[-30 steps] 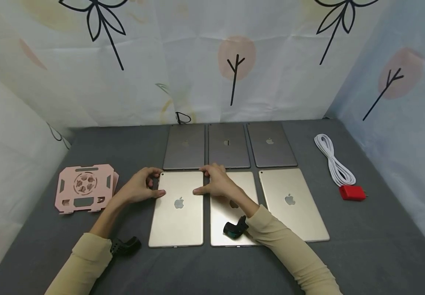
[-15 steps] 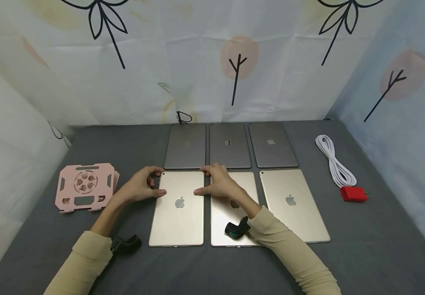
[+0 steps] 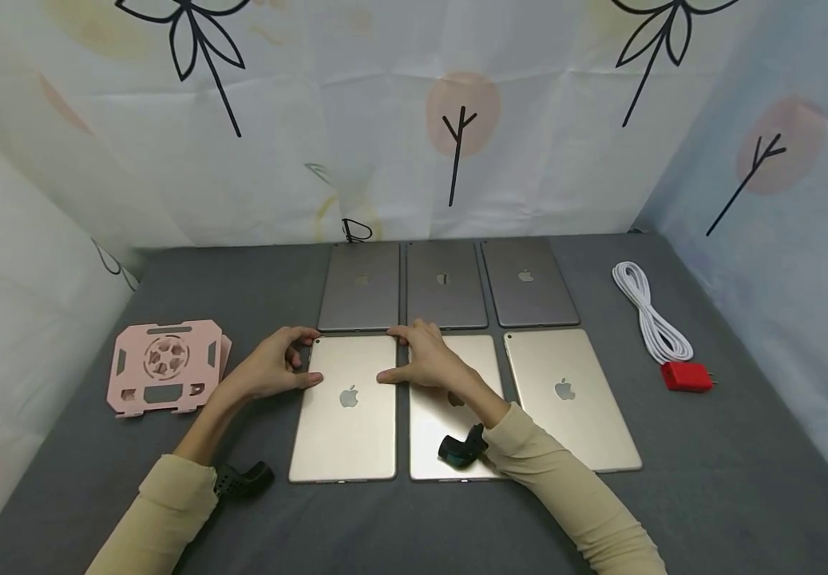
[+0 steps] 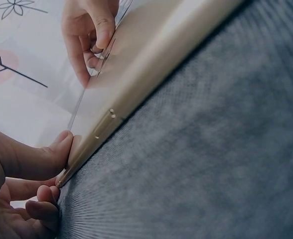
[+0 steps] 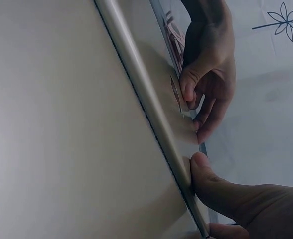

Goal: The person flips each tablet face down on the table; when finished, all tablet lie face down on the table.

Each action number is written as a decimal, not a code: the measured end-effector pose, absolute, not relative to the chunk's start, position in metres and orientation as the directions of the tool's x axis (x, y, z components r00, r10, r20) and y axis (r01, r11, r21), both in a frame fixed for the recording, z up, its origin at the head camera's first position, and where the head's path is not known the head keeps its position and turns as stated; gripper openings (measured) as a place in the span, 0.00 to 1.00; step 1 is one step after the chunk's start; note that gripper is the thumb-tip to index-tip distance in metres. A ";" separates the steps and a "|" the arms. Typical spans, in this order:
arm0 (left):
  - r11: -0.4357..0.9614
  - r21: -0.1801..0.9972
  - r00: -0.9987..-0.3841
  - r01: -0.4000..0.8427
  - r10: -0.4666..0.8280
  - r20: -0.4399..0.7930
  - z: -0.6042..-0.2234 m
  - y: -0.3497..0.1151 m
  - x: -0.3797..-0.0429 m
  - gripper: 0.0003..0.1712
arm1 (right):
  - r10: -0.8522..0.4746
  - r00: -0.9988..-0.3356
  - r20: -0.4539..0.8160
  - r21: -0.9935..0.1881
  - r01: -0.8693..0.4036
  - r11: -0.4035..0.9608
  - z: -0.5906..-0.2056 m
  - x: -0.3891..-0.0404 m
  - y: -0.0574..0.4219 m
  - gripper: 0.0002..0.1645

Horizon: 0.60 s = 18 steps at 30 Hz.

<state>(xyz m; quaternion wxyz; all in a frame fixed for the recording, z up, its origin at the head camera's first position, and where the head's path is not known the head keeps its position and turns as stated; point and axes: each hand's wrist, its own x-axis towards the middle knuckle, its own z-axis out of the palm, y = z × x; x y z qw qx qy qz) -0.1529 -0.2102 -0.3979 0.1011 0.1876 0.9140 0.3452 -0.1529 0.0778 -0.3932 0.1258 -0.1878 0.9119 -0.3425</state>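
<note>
A gold tablet lies flat, back up, at the left of the front row in the head view. My left hand grips its upper left corner, thumb on the back and fingertips at the edge. At the upper right corner my right hand holds it the same way. The left wrist view shows the left thumb on the rim with fingers curled beside it. In the right wrist view the right thumb lies against the opposite edge. My right forearm partly hides the middle gold tablet.
Another gold tablet lies to the right. Three grey tablets, including the leftmost grey tablet, form a row behind. A pink perforated stand sits left; a coiled white cable and red charger plug lie right.
The camera view shifts very slightly. Both hands stay at the tablet's upper corners, and the tablet shows no clear movement.
</note>
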 end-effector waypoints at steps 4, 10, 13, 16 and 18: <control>0.693 0.667 -0.910 0.273 0.411 -0.054 -0.397 -0.211 -0.152 0.39 | -0.436 -0.894 -0.098 -0.665 -0.267 0.698 -0.392 -0.152 0.077 0.50; 0.692 0.662 -0.909 0.286 0.415 -0.041 -0.395 -0.211 -0.149 0.40 | -0.472 -0.878 -0.084 -0.626 -0.322 0.711 -0.390 -0.146 0.078 0.48; 0.699 0.646 -0.907 0.307 0.421 -0.025 -0.394 -0.211 -0.146 0.40 | -0.483 -0.871 -0.088 -0.589 -0.345 0.730 -0.387 -0.142 0.079 0.43; 0.711 0.623 -0.908 0.325 0.420 -0.005 -0.394 -0.209 -0.143 0.41 | -0.497 -0.863 -0.092 -0.563 -0.367 0.741 -0.383 -0.138 0.083 0.40; 0.717 0.612 -0.909 0.334 0.417 0.007 -0.393 -0.207 -0.141 0.41 | -0.504 -0.860 -0.085 -0.559 -0.377 0.739 -0.379 -0.137 0.089 0.38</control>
